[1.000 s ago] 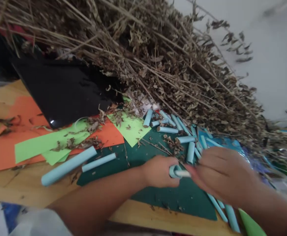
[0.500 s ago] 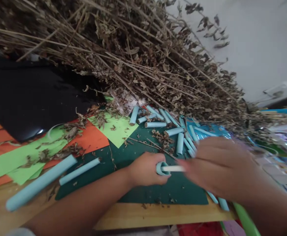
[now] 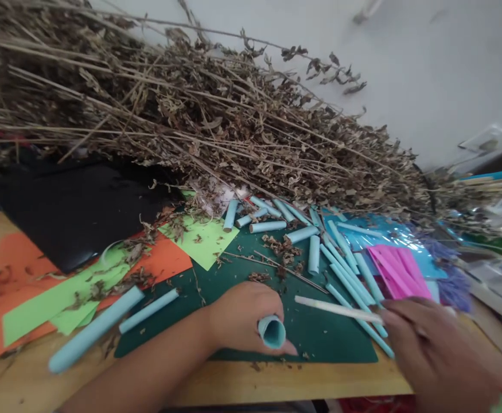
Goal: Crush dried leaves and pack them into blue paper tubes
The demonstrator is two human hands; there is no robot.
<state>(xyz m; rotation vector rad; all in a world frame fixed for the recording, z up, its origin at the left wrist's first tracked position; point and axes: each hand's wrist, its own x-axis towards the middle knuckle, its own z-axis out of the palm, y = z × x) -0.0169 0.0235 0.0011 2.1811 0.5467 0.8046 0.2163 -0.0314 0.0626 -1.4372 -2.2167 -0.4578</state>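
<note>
L hand round pale-blue paper tube, R hand w/ thin white stick

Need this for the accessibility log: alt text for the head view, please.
The left hand grips a rolled light-blue paper tube over a dark green mat, while the right hand holds a thin white stick. More blue tubes lie beside a heap of dried branches.

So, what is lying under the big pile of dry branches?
Under the dry branches show the edge of a black sheet, some light blue paper rolls and a corner of the dark green mat. Whatever lies deeper beneath the pile is covered.
</note>
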